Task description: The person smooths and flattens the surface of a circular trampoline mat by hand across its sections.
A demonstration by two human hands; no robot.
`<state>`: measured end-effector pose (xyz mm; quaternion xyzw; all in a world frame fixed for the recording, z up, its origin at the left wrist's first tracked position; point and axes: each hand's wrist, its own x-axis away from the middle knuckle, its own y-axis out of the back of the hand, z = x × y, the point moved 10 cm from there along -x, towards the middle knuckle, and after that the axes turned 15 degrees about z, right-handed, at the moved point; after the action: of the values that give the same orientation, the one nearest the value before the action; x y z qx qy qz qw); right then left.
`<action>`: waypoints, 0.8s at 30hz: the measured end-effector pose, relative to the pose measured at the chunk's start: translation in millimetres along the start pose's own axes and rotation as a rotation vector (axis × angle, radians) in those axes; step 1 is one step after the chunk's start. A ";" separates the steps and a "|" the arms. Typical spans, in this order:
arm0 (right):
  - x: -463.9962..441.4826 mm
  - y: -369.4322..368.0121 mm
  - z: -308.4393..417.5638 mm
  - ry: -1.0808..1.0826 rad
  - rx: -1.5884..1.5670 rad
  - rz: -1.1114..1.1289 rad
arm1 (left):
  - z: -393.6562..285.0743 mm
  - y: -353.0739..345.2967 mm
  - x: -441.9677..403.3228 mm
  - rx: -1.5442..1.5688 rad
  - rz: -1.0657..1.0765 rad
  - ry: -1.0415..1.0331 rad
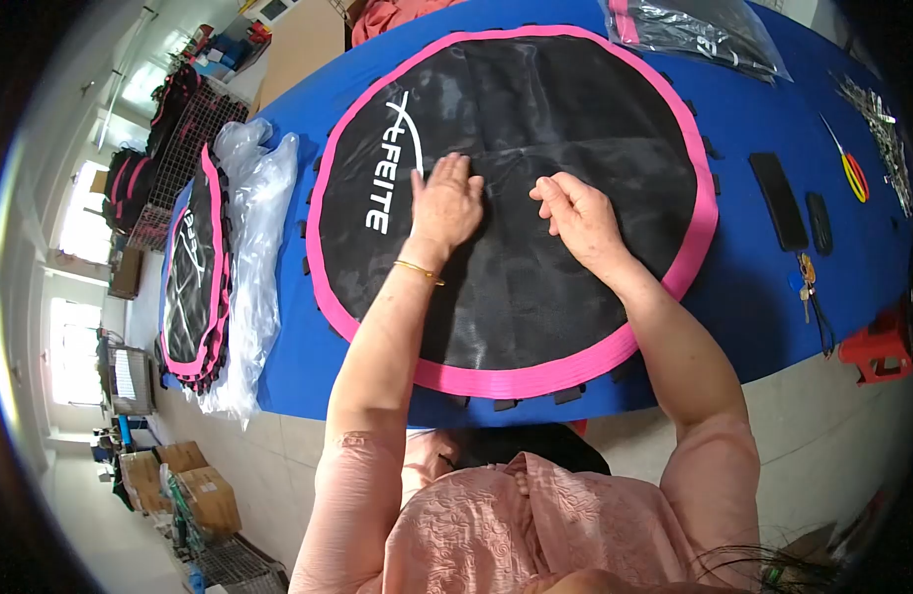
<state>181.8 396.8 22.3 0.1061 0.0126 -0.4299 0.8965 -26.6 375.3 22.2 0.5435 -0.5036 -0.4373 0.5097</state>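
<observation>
A large round black trampoline mat point(565, 109) with a pink border and small black tabs round its rim lies flat in front of me. White lettering point(379, 183) runs across its left part. My left hand point(446, 206) rests palm down on the mat just right of the lettering, fingers stretched out. Over the mat's right half is my right hand point(578, 216), its fingers curled in and the thumb against them. Whatever those fingers hold, if anything, is hidden.
The blue table point(278, 366) also bears stacked pink-edged mats point(191, 282) and clear plastic bags point(253, 257) at left, and a bagged mat point(699, 35) at top right. To the right lie a black phone point(778, 201), keys point(806, 282), yellow-red snips point(853, 176) and metal pieces point(877, 134).
</observation>
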 end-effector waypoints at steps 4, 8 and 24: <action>0.0 0.6 -1.3 -0.015 -0.018 0.003 | -41.4 -3.3 3.4 -0.001 -0.009 -0.085; 1.0 4.2 -1.2 -0.015 -0.036 -0.013 | -8.3 3.5 4.7 0.031 0.012 -0.027; 0.0 4.3 0.0 0.007 -0.032 -0.028 | -20.7 2.4 -4.5 0.088 -0.062 -0.075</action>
<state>185.1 399.3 23.1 0.0930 0.0244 -0.4419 0.8919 -6.9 382.2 26.4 0.5640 -0.5240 -0.4505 0.4520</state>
